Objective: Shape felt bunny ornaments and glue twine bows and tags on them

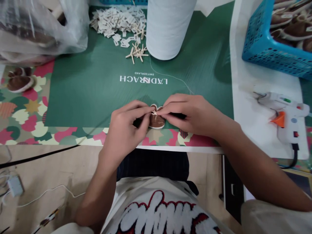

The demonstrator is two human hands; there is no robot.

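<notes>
Two-handed grip: left hand (125, 125), right hand (192, 112) pinching bow (154, 112) on brown shoe (157, 122), near side; likely positioning, next needs steady pressure.

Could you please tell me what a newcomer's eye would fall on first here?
Probably the tall white cylinder standing at top centre on the green sheet. Next, the left hand and right hand meet over a small brown shoe at the sheet's near edge. The blue basket at upper right also stands out.
</notes>
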